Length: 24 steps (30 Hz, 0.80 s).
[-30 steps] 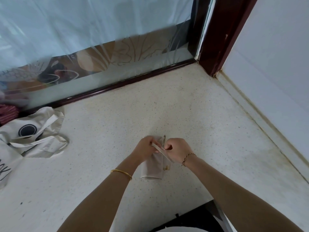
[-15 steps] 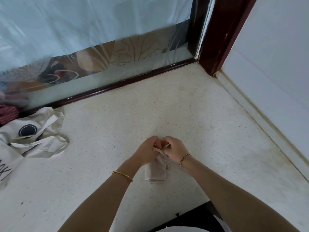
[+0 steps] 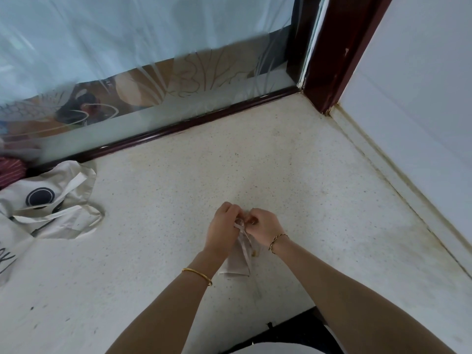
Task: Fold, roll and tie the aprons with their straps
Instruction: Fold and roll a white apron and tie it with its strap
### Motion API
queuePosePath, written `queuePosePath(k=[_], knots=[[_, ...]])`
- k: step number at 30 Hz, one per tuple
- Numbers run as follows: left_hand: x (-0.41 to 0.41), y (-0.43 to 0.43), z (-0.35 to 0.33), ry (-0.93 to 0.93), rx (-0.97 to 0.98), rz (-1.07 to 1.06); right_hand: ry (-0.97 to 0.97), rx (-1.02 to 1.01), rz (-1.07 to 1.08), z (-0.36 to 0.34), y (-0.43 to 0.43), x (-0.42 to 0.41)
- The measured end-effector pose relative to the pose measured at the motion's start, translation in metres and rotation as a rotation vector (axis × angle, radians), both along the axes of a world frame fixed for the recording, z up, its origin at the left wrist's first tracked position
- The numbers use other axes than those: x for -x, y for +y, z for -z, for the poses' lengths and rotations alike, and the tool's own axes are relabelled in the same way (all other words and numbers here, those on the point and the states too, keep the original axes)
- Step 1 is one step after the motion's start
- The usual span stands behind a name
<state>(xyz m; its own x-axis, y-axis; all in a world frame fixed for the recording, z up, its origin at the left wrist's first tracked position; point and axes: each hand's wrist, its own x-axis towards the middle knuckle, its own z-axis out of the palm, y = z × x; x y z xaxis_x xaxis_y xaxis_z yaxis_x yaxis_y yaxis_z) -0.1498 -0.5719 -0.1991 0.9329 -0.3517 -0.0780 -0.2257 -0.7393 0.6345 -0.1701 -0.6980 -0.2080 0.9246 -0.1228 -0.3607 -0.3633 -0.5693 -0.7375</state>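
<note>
- Head view, looking straight down: both hands meet at the far end of a small rolled apron, which lies on the speckled surface right between the wrists.
- Left hand is curled tight, fingertips pinching the strap at the top of the roll, and I'd say it is anchoring the bundle so that it can't unroll.
- Right hand is curled too, pinching the same strap from the other side, knuckles almost touching the left. That looks like a knot being worked.
- One loose strap end trails down over the roll toward the person, slack and out of the way.
- Whether the knot is already drawn snug I can't tell, because the fingers cover it.
- Off to the left a pale tote bag sits slumped near the glass panel, well apart from the action.
- My read: folding and rolling are done on this one, and tying is the step in hand.
</note>
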Motion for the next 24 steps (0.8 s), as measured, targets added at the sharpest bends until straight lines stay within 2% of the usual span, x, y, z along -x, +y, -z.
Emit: queuePosePath(k=[2,6,12,18,24], knots=[[0.001,0.003,0.0,0.007,0.025,0.008,-0.006,-0.031,0.017,0.0,-0.002,-0.001],[0.002,0.007,-0.001,0.021,0.035,0.044,0.01,-0.074,-0.088,-0.002,-0.007,-0.002],[-0.005,0.012,-0.001,0.075,0.054,0.058,-0.072,0.001,-0.066,-0.001,-0.008,0.0],[-0.011,0.028,0.01,-0.069,0.082,0.064,-0.05,0.139,-0.102,-0.005,-0.014,-0.004],[-0.011,0.052,0.019,-0.062,-0.143,0.107,0.021,0.367,-0.219,-0.007,-0.022,-0.006]])
